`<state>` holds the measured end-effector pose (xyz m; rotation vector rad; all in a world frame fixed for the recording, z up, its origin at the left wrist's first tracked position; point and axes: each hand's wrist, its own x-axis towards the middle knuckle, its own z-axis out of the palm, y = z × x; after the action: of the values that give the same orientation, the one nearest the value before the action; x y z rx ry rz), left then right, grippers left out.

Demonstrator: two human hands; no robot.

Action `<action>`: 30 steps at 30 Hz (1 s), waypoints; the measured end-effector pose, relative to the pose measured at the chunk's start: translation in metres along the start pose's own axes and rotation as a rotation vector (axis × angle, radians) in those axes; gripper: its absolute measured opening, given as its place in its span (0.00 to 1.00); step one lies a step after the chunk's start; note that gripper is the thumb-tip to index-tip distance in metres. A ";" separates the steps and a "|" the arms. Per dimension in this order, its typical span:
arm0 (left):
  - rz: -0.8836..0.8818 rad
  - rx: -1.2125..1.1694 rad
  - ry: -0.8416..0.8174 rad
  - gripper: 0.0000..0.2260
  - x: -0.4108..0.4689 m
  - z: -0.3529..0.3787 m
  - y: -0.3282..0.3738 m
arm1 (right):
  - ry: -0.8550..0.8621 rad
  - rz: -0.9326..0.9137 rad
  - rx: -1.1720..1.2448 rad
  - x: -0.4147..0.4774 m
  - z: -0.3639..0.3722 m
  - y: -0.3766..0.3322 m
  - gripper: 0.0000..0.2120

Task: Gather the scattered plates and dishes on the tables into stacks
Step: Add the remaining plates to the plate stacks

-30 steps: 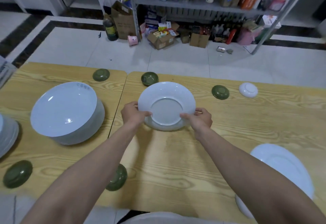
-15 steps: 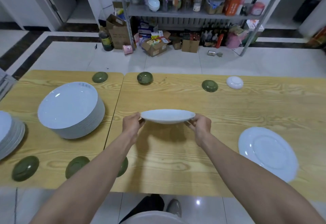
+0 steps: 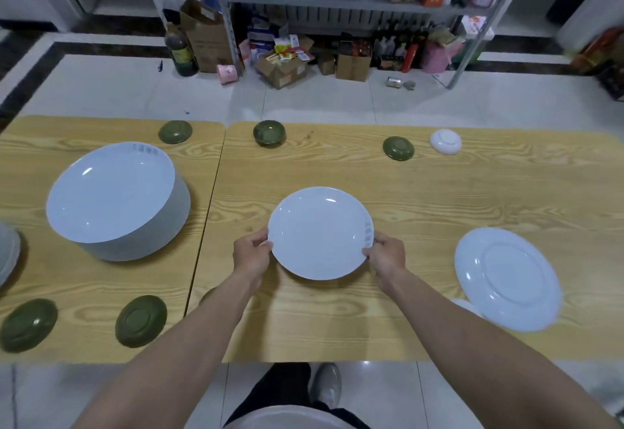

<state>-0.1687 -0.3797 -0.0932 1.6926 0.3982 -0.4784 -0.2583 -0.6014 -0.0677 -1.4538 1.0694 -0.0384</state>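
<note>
I hold a white plate (image 3: 319,231) face up over the right wooden table (image 3: 439,192), my left hand (image 3: 251,255) gripping its left rim and my right hand (image 3: 388,255) its right rim. A tall stack of white plates (image 3: 114,199) stands on the left table (image 3: 84,287). Another white plate (image 3: 506,278) lies upside down at the right, near the front edge. Small green dishes sit around: two at the front left (image 3: 28,324) (image 3: 141,320), three along the far edge (image 3: 175,131) (image 3: 269,133) (image 3: 398,148). A small white dish (image 3: 445,141) lies upside down at the far right.
A second stack of plates (image 3: 6,253) shows at the left edge of the view. Beyond the tables is a tiled floor, with a metal shelf (image 3: 337,3), cardboard boxes (image 3: 283,64) and bottles behind it. A narrow gap runs between the two tables.
The plate I hold has turned from bottom-up, through edge-on, to face up. The view has pulled back, showing more of the tables' front edge.
</note>
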 end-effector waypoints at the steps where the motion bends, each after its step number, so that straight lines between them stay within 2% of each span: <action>1: -0.005 0.005 -0.002 0.18 0.003 -0.001 -0.001 | 0.008 0.005 -0.008 0.001 0.001 0.001 0.24; 9: -0.033 0.041 0.014 0.17 0.024 -0.004 -0.007 | 0.038 0.045 -0.060 0.010 0.010 0.008 0.26; 13: -0.036 0.052 -0.031 0.18 0.030 -0.006 -0.011 | 0.063 0.051 -0.103 0.013 0.013 0.011 0.26; 21: 0.005 0.181 -0.059 0.19 0.023 -0.006 -0.005 | 0.046 0.049 -0.238 0.002 0.011 0.005 0.19; 23: 0.116 0.348 -0.075 0.15 0.016 -0.006 0.001 | 0.009 -0.015 -0.329 -0.002 0.006 0.000 0.17; 25: 0.312 0.626 -0.062 0.11 0.006 -0.004 0.007 | -0.087 -0.123 -0.532 -0.004 -0.003 -0.005 0.14; 28: 0.480 0.956 -0.113 0.22 -0.008 0.004 0.017 | -0.194 -0.326 -0.963 -0.005 -0.024 -0.014 0.22; 30: 0.566 1.167 -0.171 0.24 -0.021 0.016 0.026 | -0.216 -0.409 -1.240 -0.007 -0.042 -0.017 0.30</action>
<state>-0.1750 -0.4000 -0.0631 2.7126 -0.6242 -0.4403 -0.2780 -0.6328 -0.0408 -2.6886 0.5530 0.5700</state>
